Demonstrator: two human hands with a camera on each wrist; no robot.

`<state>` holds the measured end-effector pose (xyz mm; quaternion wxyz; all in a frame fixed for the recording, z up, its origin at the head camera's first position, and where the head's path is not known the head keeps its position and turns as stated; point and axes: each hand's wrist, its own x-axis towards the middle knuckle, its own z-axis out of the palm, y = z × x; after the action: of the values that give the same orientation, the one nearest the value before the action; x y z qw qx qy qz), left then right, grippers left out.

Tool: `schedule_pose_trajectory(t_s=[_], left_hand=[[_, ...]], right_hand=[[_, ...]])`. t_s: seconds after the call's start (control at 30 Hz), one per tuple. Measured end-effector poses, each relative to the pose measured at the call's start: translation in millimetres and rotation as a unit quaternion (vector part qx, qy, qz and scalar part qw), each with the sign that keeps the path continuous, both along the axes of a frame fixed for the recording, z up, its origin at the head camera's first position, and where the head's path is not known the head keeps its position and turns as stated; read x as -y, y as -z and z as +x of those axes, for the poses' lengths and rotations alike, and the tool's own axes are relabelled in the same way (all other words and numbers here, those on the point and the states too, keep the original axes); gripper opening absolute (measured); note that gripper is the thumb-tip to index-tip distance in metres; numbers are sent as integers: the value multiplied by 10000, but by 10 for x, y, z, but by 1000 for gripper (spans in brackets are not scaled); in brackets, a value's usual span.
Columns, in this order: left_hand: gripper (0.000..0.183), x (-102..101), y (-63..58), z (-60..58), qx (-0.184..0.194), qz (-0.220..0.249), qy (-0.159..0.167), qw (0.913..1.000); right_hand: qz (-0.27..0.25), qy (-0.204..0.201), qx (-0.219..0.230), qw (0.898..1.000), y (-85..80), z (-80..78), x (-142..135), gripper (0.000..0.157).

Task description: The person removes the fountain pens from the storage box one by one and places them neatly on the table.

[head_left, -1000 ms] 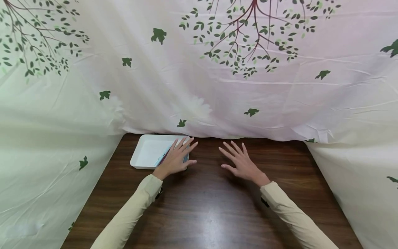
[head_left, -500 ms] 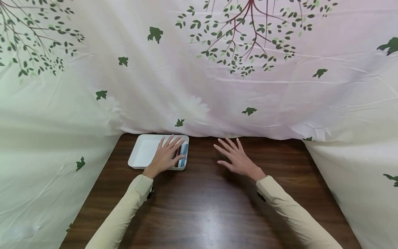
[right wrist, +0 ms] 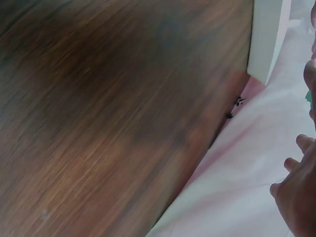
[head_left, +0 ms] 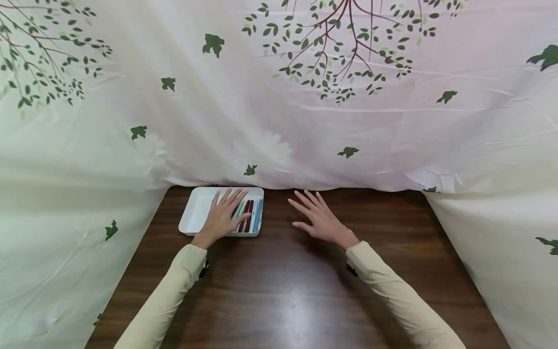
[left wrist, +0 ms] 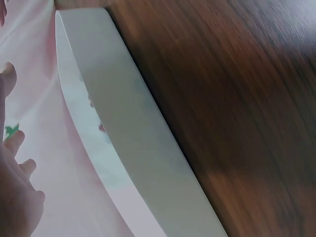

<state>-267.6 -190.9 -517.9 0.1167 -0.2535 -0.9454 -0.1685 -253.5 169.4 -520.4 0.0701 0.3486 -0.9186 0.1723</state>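
My left hand [head_left: 221,218] is spread flat over the middle of a white tray [head_left: 198,206], fingers straight and holding nothing. Several slim pens or markers lie side by side in the tray's right part, among them a blue one [head_left: 258,213] and a dark red one [head_left: 249,224]; the hand hides some of them. To the right of the tray, my right hand [head_left: 320,220] hovers over the table with spread fingers and nothing in its grasp. The left wrist view shows the tray's outer wall [left wrist: 133,118] close up, with fingertips of the left hand [left wrist: 19,197] at its edge.
The dark brown wooden table [head_left: 287,276] runs back to a hanging pale cloth [head_left: 301,145] printed with leaves and birds. Similar cloth encloses the left and right sides. The tray stands at the table's back left, close to the cloth.
Both hands have drifted left, the left one farther, from the tray's right end toward its middle, which uncovers more pens. The right hand now hovers closer to the tray. The view has shifted slightly.
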Motion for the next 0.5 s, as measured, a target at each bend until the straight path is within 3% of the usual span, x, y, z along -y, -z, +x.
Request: schedule_pose_trajectory(t_s=[0.5], left_hand=[[75,260,38,44,-140,-237,-427,9987]], right_hand=[[-93,-160,-42,9998,66,-16,285,75]])
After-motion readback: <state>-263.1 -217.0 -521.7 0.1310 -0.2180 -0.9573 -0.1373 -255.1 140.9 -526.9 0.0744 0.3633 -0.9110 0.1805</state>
